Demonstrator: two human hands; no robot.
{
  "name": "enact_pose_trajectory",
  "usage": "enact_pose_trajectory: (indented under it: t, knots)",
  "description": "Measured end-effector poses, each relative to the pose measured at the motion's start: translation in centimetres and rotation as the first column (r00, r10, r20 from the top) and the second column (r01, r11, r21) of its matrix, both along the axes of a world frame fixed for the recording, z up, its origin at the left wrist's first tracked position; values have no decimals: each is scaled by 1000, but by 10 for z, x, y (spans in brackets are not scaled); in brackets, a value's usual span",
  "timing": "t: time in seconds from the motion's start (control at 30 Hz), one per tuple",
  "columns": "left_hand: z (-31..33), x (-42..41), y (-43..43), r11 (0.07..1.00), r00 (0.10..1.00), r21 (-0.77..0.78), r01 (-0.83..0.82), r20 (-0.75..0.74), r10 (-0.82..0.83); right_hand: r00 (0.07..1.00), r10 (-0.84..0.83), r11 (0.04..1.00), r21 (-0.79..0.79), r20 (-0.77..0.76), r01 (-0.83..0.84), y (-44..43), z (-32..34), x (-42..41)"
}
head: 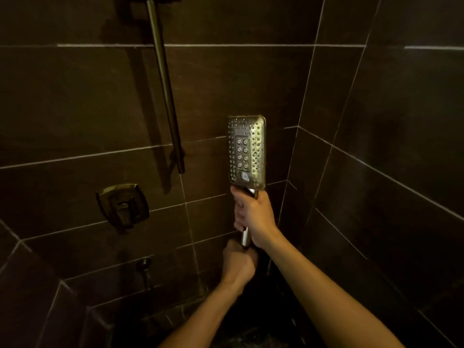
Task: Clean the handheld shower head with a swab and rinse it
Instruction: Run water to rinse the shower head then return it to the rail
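A rectangular metal shower head [247, 151] stands upright in the dim shower, its nozzle face turned toward me. My right hand [253, 214] grips the handle just below the head. My left hand [238, 262] is curled round the bottom end of the handle [245, 237], where the hose joins; the hose itself is hidden in the dark. No swab is visible.
Dark brown tiled walls meet in a corner to the right of the shower head. A slide rail [164, 86] runs down the wall at upper left. Below it sit a square valve handle [123, 205] and a small wall outlet [143, 263].
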State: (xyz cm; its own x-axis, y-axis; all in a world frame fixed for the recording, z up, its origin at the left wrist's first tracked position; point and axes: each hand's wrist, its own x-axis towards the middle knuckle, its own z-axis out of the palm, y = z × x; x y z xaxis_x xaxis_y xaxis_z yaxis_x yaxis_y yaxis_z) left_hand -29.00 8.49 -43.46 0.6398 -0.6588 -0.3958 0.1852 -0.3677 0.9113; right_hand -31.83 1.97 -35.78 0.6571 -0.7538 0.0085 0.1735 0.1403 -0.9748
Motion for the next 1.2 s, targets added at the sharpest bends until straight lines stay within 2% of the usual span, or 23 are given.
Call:
enact_pose_trajectory:
  t: [0.13,0.2,0.27,0.37,0.5,0.6,0.7,0.8,0.9,1.0,1.1,1.2]
  knots:
    - [-3,-11,-6,1000,1000,12,-7,19,6,999,39,999,-15,-36,-39,-7,-3,-12]
    - [1,-17,-7,1000,1000,-5,25,4,-25,992,96,991,-83,-77,-102,-13,-5,-22]
    - [3,-19,-8,997,997,-45,59,50,-57,975,186,967,-154,-124,-204,-20,-4,-34]
    - [11,-20,-9,993,995,-113,30,94,-20,935,337,929,-124,-111,-350,-35,-4,-56]
    - [17,-18,-12,989,999,-148,11,37,-6,889,452,885,-89,-67,-457,-49,0,-65]
    - [13,-9,-13,967,986,-211,144,-51,-158,855,516,853,-69,-44,-518,-58,3,-63]
    - [13,8,-8,897,926,-303,322,-95,-365,795,606,795,-26,-19,-607,-64,3,-58]
    - [19,34,0,860,888,-268,434,-34,-459,836,540,828,-116,-102,-549,-59,9,-43]
    - [21,80,8,842,853,-142,521,134,-505,900,388,877,-220,-199,-426,-51,6,-14]
    - [18,136,20,837,828,-56,544,198,-525,921,232,890,-315,-313,-331,-47,-5,15]
    - [-5,206,33,888,873,-19,459,197,-447,919,69,893,-386,-387,-230,-43,-22,47]
    - [-36,283,44,947,930,39,318,182,-320,912,-71,920,-380,-404,-97,-50,-46,76]
